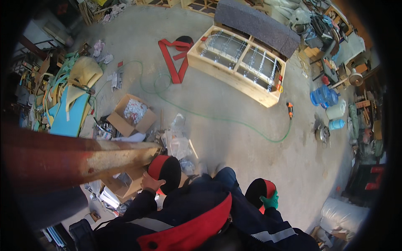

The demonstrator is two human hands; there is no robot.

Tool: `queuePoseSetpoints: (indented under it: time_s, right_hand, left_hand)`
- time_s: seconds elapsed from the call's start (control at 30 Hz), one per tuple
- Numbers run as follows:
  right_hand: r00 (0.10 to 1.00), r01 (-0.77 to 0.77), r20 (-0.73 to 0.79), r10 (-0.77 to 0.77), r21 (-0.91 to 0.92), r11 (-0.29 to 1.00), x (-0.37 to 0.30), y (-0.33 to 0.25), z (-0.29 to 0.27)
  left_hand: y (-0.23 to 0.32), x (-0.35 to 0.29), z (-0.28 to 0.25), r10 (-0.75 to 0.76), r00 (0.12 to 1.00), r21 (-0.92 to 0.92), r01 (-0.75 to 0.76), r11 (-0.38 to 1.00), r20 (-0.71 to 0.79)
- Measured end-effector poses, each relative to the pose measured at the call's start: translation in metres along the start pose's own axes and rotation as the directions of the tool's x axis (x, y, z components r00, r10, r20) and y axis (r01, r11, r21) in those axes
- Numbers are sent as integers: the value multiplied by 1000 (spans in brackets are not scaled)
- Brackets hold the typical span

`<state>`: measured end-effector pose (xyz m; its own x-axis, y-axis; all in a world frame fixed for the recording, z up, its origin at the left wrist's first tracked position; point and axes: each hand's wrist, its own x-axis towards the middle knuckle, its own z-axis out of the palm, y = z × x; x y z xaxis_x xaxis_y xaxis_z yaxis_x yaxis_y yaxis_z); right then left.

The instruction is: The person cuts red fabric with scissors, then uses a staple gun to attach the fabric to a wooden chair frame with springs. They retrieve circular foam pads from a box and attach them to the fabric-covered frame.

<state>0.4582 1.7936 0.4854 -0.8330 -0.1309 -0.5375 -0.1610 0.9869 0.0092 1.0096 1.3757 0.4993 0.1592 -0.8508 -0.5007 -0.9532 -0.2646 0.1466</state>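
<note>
My bare left hand [150, 183] is closed around a roll of red webbing [171, 173] with black sides, held beside the end of a rusty red beam. In its green glove, my right hand [269, 201] grips a second red-and-black webbing roll [254, 193]. Both rolls are at about waist height on either side of me. Farther ahead on the floor, a partly unwound strip of red webbing [179, 75] lies in a loop beside its roll [183, 43]. That strip is next to a wooden furniture frame [234, 81] strung with zigzag metal springs [238, 52].
The red beam [83, 161] juts in from the left. A green air hose [217, 119] crosses the floor to an orange-and-black air tool [290, 110]. An open cardboard box [146, 121] stands left. Blue water jugs [324, 97] and clutter line the right; a grey padded panel [255, 25] backs the frame.
</note>
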Motion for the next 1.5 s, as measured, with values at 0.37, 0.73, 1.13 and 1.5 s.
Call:
queuePoseSetpoints:
  time_s: [0.37,0.73,1.13,1.5]
  right_hand:
    - [954,293,-59,-292,6,956,240,-354,-112]
    - [825,565,-286,-487,394,725,336,-711,-222]
    - [963,265,-142,-229,637,724,395,-979,-190]
    - [998,-9,44,-55,851,526,498,-1116,-74]
  left_hand:
    - [199,180,-110,-191,965,-206,153,966,-180]
    - [244,353,-189,-504,861,52,502,864,70]
    - [386,683,-355,-211,973,215,227,950,-95]
    - [650,890,-400,268,963,-186,-265,946,-9]
